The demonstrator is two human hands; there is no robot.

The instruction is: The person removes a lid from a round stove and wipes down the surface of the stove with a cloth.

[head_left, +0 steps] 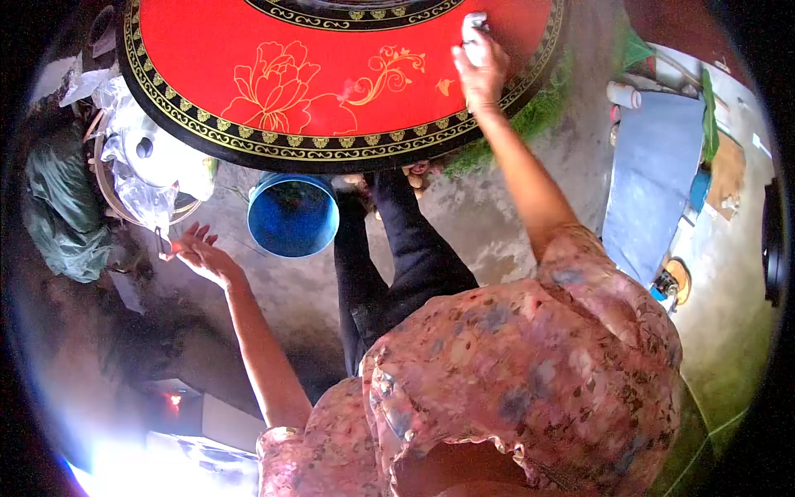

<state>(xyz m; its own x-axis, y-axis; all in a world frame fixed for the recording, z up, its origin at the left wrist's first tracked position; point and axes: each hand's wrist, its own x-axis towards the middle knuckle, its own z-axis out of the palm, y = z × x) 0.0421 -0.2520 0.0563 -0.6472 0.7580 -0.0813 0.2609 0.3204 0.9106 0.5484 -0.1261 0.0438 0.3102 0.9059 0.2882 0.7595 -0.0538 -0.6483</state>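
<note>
Left hand point(209, 255) wide, fingers spread near plastic bags point(153, 201). Blue bucket point(293, 217) by the red desk's point(190, 50) near edge. Right hand point(483, 81): grip closed round crumpled white cloth point(474, 37), over the desktop. I judge wiping underway; next stroke calls for flat, even pressure.

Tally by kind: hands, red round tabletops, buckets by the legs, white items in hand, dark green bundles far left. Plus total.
Hands: 2 (left hand, right hand)
Red tabletop: 1
Blue bucket: 1
White item in right hand: 1
Dark green bundle: 1
Total: 6
</note>
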